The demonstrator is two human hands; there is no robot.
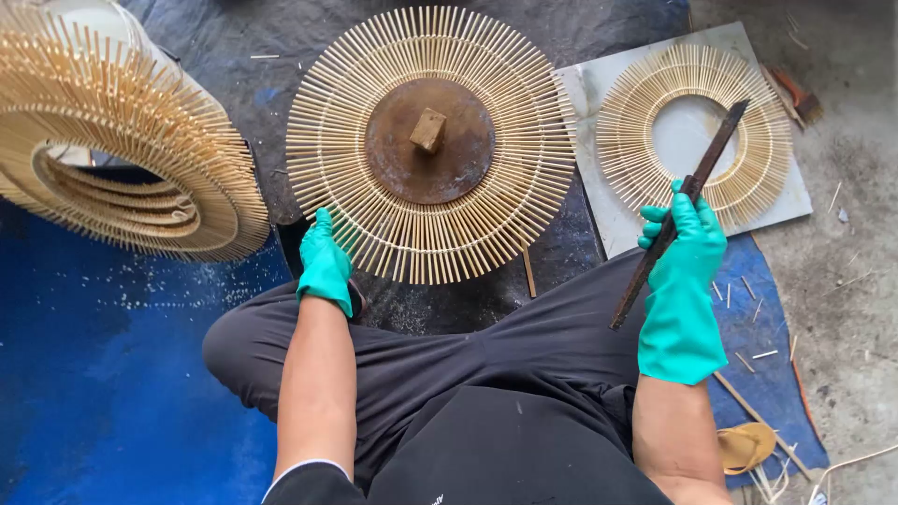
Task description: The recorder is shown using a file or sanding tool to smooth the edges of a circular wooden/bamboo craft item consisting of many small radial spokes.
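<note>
Black trousers (486, 374) of the seated person fill the near foreground, knees spread on the floor. Both hands are covered by teal rubber gloves. The left hand (325, 262) is laid flat, fingers unclenched, on the near-left rim of a large round disc of bamboo sticks (430, 145); nothing is gripped by it, only the stick ends are touched. The sticks are set radially like sun rays, and at the disc's centre a rusty round metal plate (428, 140) is seen, with a small wooden block (428, 129) resting on top. The right hand (685, 238) is clenched around a long dark rusty metal blade (680, 213), held at a slant, its upper end over a smaller bamboo stick ring (694, 136) and its lower end above the right thigh. That ring lies on a pale square board (599, 103), just beside the large disc. A stack of similar bamboo rings (122, 140) is seen at the far left, tilted, well apart from the hands. The large disc rests on a dark sheet (243, 56); a blue tarpaulin (103, 374) covers the floor at the left. Loose bamboo sticks (762, 353) are scattered near the right knee, and a yellow sandal (745, 444) lies at the lower right, beside the forearm.
</note>
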